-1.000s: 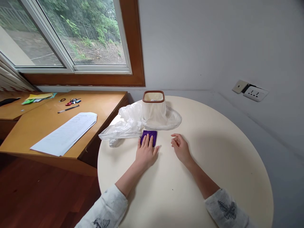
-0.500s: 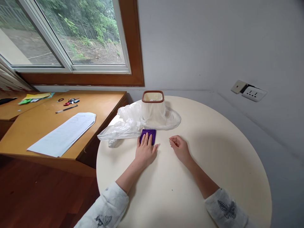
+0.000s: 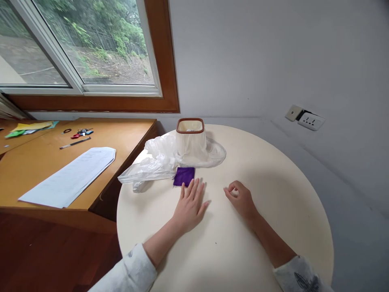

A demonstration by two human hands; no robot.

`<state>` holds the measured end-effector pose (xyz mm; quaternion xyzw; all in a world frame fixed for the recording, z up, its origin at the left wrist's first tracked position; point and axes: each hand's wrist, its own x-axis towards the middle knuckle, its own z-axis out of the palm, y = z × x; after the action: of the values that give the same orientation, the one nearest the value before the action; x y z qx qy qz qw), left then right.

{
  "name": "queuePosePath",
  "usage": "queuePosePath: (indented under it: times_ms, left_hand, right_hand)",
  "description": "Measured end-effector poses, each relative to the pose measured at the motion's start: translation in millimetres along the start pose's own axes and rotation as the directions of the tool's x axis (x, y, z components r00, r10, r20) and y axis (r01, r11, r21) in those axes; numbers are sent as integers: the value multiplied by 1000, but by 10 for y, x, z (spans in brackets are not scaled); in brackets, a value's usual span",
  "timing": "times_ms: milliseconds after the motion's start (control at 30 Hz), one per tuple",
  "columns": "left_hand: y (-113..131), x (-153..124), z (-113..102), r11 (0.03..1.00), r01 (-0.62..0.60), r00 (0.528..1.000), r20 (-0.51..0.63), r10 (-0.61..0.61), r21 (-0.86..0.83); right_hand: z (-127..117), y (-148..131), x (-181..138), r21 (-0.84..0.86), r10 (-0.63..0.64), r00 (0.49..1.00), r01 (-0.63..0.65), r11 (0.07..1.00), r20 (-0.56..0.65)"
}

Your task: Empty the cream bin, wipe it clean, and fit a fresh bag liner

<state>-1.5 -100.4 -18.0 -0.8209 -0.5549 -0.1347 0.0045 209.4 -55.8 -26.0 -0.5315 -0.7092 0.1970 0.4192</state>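
A folded square of purple cloth (image 3: 184, 176) lies flat on the round cream table (image 3: 291, 194), with a loose thread at its lower left corner. My left hand (image 3: 189, 207) is open, palm down and fingers spread, just at the near edge of the cloth. Its fingertips are at or slightly over that edge. To the right, my right hand (image 3: 242, 199) is held in a pinch, thumb and forefinger forming a small loop. Whatever it may hold at the fingertips is too small to make out.
Behind the cloth stands a small bin (image 3: 191, 142) with a brown rim, lined with a pale bag. Crumpled clear plastic (image 3: 152, 164) spreads around it. At left, a wooden desk (image 3: 39, 164) bears papers (image 3: 73, 174), a pen (image 3: 75, 142) and keys (image 3: 83, 133).
My left hand has slid off the purple cloth toward me and right, uncovering it. My right hand has moved slightly right and nearer, still pinched. The view has turned a little to the right.
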Motion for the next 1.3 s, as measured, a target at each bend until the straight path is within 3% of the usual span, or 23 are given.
queuePosePath:
  times_ms: [233,433,733,1300]
  left_hand:
    - [69,-168,-49,992,-123,992,37,122,6]
    - [60,-161,-50,984,-180,981,72,178,16]
    - [41,-168,-13,978,-207,975,89,204,24]
    - [47,-143,-4,982,-186,973,137,184,5]
  right_hand:
    - [-184,-6,-369,-313,-187,972,224,923,145]
    - [-229,-73,-571,-517,-157,927,324,792,339]
    - [-200,-54,-555,-537,-82,885,350,768,458]
    - [-228,-108,-531,-522,-3,866,304,797,501]
